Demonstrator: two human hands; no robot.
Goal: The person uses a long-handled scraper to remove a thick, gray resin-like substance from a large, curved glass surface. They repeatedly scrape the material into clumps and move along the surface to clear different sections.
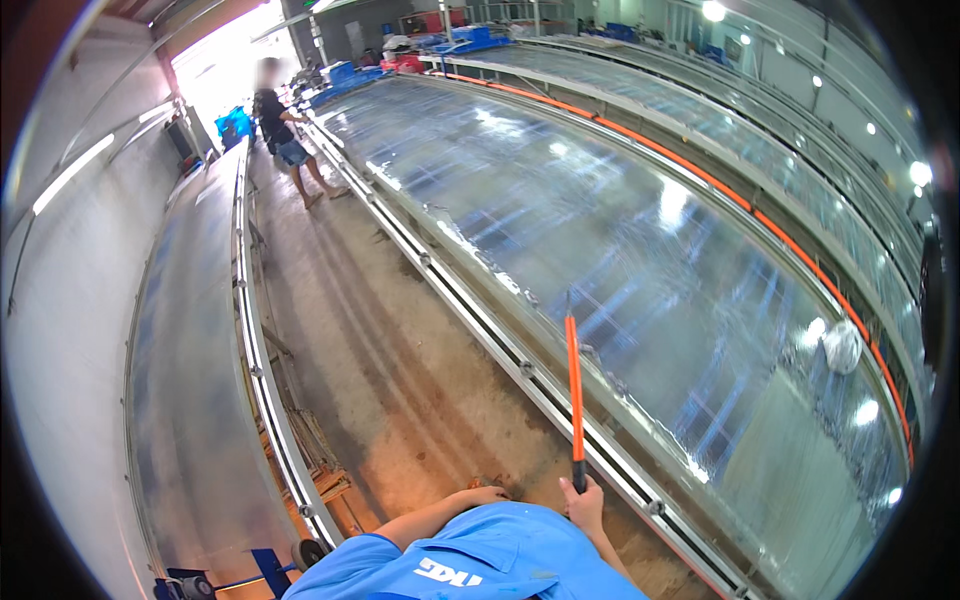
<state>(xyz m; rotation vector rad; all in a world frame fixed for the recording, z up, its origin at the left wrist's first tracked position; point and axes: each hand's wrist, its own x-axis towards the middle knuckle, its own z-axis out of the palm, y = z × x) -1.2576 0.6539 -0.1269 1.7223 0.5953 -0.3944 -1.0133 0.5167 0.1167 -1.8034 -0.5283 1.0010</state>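
Observation:
My right hand (583,505) is wrapped round the black grip of a slim orange pole (575,390). The pole points away from me, over the metal rail (525,370) of a long table, and its thin dark tip lies over the table's edge strip. Clear, shiny plastic film (640,270) seems to cover this table, with blue streaks showing through. My left hand (488,494) is close to my body at waist height, apart from the pole. Its fingers are small and partly hidden, so what they do is unclear.
A concrete aisle (350,350) runs ahead between the long table and a narrower grey one (195,380) on the left. Another person (285,130) stands far up the aisle by the table. A long orange strip (690,178) follows the table's far side, near a clear plastic bundle (842,347).

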